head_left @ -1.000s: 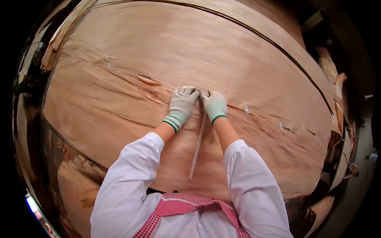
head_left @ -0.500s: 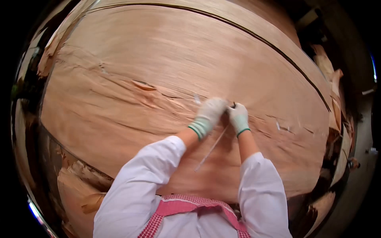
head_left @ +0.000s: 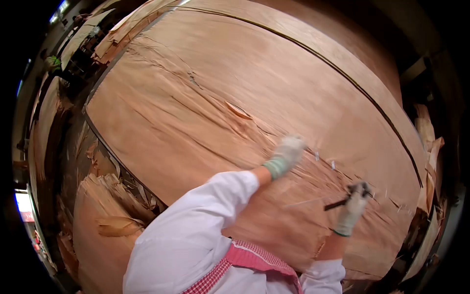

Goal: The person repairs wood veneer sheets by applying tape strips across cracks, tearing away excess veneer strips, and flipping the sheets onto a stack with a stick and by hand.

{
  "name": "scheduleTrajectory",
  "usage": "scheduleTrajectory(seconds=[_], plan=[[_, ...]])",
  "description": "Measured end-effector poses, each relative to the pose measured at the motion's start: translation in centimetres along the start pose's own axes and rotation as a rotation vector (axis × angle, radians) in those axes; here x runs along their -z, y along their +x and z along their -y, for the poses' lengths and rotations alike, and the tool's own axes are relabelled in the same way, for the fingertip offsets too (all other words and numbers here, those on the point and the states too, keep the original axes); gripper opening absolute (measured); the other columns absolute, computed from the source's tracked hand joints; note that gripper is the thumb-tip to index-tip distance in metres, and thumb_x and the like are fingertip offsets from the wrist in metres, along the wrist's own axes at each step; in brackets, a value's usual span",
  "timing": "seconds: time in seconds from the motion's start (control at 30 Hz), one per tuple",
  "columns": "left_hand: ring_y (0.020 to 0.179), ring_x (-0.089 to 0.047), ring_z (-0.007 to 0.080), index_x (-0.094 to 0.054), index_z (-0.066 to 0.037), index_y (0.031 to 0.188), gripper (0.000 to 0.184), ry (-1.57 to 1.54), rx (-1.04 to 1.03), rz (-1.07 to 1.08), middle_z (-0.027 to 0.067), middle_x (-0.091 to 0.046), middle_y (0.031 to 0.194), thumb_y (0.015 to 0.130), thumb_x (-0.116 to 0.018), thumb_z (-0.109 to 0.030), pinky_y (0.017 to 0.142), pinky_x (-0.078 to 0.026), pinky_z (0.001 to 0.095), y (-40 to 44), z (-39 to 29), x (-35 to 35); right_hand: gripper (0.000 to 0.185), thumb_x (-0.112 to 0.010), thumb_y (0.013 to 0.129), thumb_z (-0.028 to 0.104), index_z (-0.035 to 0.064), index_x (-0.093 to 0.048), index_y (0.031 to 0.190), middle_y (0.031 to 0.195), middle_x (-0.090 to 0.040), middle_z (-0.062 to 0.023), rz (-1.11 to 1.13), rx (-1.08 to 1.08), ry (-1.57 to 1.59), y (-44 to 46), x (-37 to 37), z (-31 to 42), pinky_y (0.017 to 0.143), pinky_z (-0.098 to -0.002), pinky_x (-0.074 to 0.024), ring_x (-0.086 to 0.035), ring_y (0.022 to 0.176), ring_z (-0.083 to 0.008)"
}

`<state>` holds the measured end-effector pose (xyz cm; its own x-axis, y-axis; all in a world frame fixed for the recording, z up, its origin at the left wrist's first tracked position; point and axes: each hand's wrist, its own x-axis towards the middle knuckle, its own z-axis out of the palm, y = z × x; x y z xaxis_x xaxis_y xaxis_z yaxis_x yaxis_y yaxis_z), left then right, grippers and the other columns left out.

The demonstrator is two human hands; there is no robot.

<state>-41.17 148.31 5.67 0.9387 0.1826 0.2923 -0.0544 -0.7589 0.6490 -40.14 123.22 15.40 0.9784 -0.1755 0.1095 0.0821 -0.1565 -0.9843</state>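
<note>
A large wood veneer sheet (head_left: 313,93) lies before me, wrinkled and split along a line across its middle. My left hand (head_left: 289,151), in a white glove with a green cuff, is at this split; motion smears its fingers. My right hand (head_left: 354,210), gloved alike, is closed around a dark, narrow hand tool (head_left: 337,204) whose exact kind is unclear. A thin pale strip (head_left: 306,202) shows faintly between the hands, and whether it touches either is unclear. Small white tape pieces (head_left: 333,165) sit along the split to the right of my left hand.
A long dark gap (head_left: 338,68) curves along the far side of the sheet. Torn veneer stacks (head_left: 107,235) stand at the lower left, with more veneer pieces (head_left: 428,147) at the right. A person (head_left: 53,62) is far off at the upper left.
My hands have moved apart: the right has gone right and down with the dark tool, the left slightly right. The view has turned, and the pale strip looks fainter and flatter.
</note>
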Motion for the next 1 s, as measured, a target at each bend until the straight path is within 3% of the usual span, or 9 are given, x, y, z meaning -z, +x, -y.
scheduleTrajectory(seconds=[0.1, 0.13, 0.2, 0.33, 0.5, 0.63, 0.77, 0.83, 1.0], plan=[[0.084, -0.058, 0.0297, -0.065, -0.01, 0.092, 0.016, 0.356, 0.169, -0.284, 0.0108, -0.06, 0.082, 0.083, -0.055, -0.017, 0.077, -0.045, 0.0442, -4.6, 6.6, 6.4, 0.014, -0.054, 0.099, 0.023, 0.0104, -0.05, 0.093, 0.078, -0.048, 0.0021, -0.04, -0.022, 0.162, -1.7, 2.4, 7.9, 0.048, -0.0195, -0.0319, -0.042, 0.057, -0.0039], [0.093, -0.058, 0.0303, -0.064, -0.01, 0.098, 0.017, 0.45, 0.256, -0.273, 0.012, -0.061, 0.093, 0.085, -0.055, -0.018, 0.085, -0.044, 0.0442, -5.7, 8.8, 8.2, 0.014, -0.053, 0.099, 0.023, 0.0103, -0.05, 0.093, 0.077, -0.048, 0.0021, -0.024, -0.034, 0.225, -2.6, 3.1, 8.9, 0.047, -0.0185, -0.0303, -0.041, 0.056, -0.0033], [0.106, -0.055, 0.032, -0.06, -0.007, 0.104, 0.022, 0.433, 0.188, -0.41, 0.0133, -0.061, 0.106, 0.084, -0.058, -0.015, 0.093, -0.042, 0.043, -6.4, 11.7, 10.8, 0.015, -0.053, 0.099, 0.024, 0.0103, -0.049, 0.093, 0.075, -0.046, 0.0025, -0.023, -0.017, 0.234, -5.5, 2.3, 11.0, 0.046, -0.0177, -0.0279, -0.039, 0.055, -0.0031], [0.122, -0.048, 0.0318, -0.057, -0.005, 0.118, 0.034, 0.412, 0.123, -0.199, 0.015, -0.056, 0.125, 0.087, -0.057, -0.018, 0.103, -0.036, 0.042, -5.3, 14.4, 12.1, 0.013, -0.056, 0.097, 0.022, 0.0113, -0.049, 0.098, 0.07, -0.045, 0.0028, -0.036, 0.059, 0.28, -11.5, 0.0, 13.0, 0.039, -0.0181, -0.0239, -0.037, 0.05, -0.0026], [0.123, -0.048, 0.0292, -0.056, -0.007, 0.121, 0.037, 0.466, 0.02, -0.143, 0.0126, -0.056, 0.127, 0.088, -0.056, -0.024, 0.104, -0.036, 0.0412, -5.5, 15.9, 12.4, 0.014, -0.058, 0.096, 0.021, 0.0097, -0.05, 0.099, 0.07, -0.053, -0.0015, 0.126, -0.004, 0.339, -16.9, -0.7, 12.9, 0.038, -0.0179, -0.024, -0.035, 0.045, -0.0029], [0.123, -0.048, 0.0281, -0.057, -0.007, 0.12, 0.037, 0.472, -0.019, -0.051, 0.0121, -0.056, 0.127, 0.088, -0.057, -0.026, 0.105, -0.036, 0.0421, -5.0, 16.1, 14.0, 0.021, -0.06, 0.095, 0.022, 0.0049, -0.056, 0.106, 0.073, -0.058, -0.003, 0.136, -0.158, 0.163, -19.6, -2.2, 13.4, 0.041, -0.0166, -0.0258, -0.037, 0.047, -0.0015], [0.123, -0.048, 0.0289, -0.059, -0.006, 0.118, 0.035, 0.498, -0.157, -0.045, 0.0126, -0.057, 0.127, 0.089, -0.056, -0.025, 0.106, -0.035, 0.0428, -4.3, 17.5, 14.9, 0.021, -0.062, 0.093, 0.021, 0.0035, -0.06, 0.104, 0.074, -0.06, -0.0026, 0.241, -0.318, -0.005, -19.3, -9.4, 13.9, 0.045, -0.0175, -0.0271, -0.038, 0.051, -0.001], [0.123, -0.048, 0.0304, -0.058, -0.005, 0.118, 0.034, 0.452, -0.201, -0.108, 0.0128, -0.057, 0.126, 0.09, -0.056, -0.022, 0.106, -0.034, 0.0434, -4.8, 18.6, 14.5, 0.02, -0.064, 0.091, 0.022, 0.0026, -0.062, 0.095, 0.073, -0.062, -0.003, 0.356, -0.3, -0.124, -17.5, -15.1, 9.6, 0.047, -0.0209, -0.0314, -0.041, 0.053, -0.0034], [0.124, -0.047, 0.0305, -0.056, -0.005, 0.122, 0.036, 0.309, -0.166, -0.03, 0.0137, -0.057, 0.126, 0.089, -0.055, -0.02, 0.105, -0.035, 0.0434, -5.1, 18.8, 16.0, 0.026, -0.066, 0.085, 0.022, -0.0041, -0.062, 0.084, 0.074, -0.066, -0.015, 0.357, -0.189, -0.218, -11.5, -34.1, -2.9, 0.059, -0.0353, -0.0458, -0.06, 0.064, -0.0223]])
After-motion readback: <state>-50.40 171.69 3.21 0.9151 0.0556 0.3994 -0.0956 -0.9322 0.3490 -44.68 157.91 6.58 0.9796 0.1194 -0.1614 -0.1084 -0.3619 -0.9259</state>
